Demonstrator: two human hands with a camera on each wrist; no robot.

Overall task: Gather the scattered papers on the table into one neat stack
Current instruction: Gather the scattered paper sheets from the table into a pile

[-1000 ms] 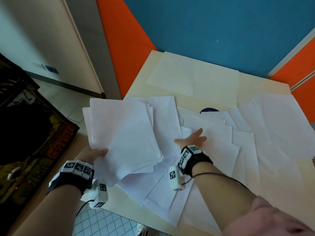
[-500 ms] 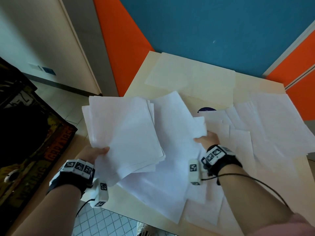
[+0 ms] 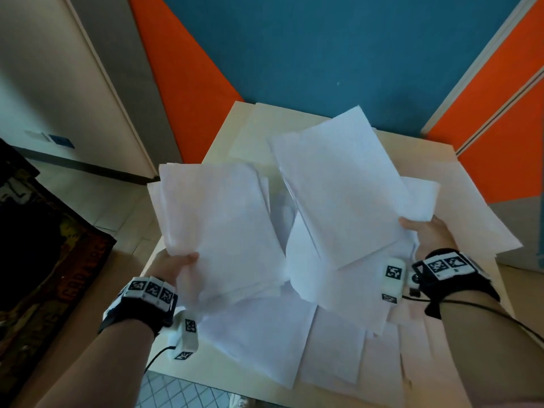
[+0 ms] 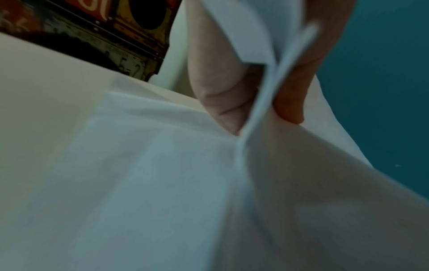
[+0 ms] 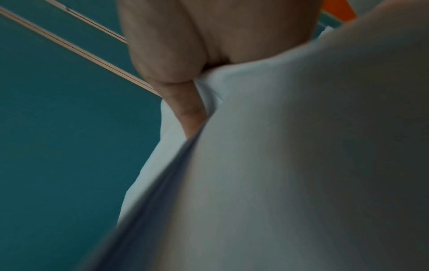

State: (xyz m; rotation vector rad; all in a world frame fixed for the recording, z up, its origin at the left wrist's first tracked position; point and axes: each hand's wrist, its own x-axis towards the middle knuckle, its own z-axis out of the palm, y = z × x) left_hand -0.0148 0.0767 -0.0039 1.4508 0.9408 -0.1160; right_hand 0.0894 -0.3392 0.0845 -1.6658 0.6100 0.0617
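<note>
Blue and orange wall panels rise behind the pale worktop (image 3: 435, 148) where you are working. Your left hand (image 3: 173, 267) grips the gathered bundle (image 3: 217, 228) at its near left corner, thumb on top and fingers underneath; the left wrist view shows the sheet edges pinched between them. Your right hand (image 3: 426, 234) pinches a second, smaller batch (image 3: 338, 195) by its right edge and holds it raised and tilted just beside the bundle, the two lots close but not yet merged. Below and around both hands, loose sheets (image 3: 265, 334) lie overlapping across the near part of the worktop, with more fanned out to the right (image 3: 482, 219) and a few pale ones near the far edge; how many remain you cannot count from these views.

Expect the paper to be light, floppy and slick sheet against sheet. Held by one corner, the bundle droops and its lower sheets are already staggered, so they could slide out. Your best hold is probably along a long edge with fingers spread underneath. Lay the right batch onto the left bundle, then tap the edges square on the worktop before you reach for more.
</note>
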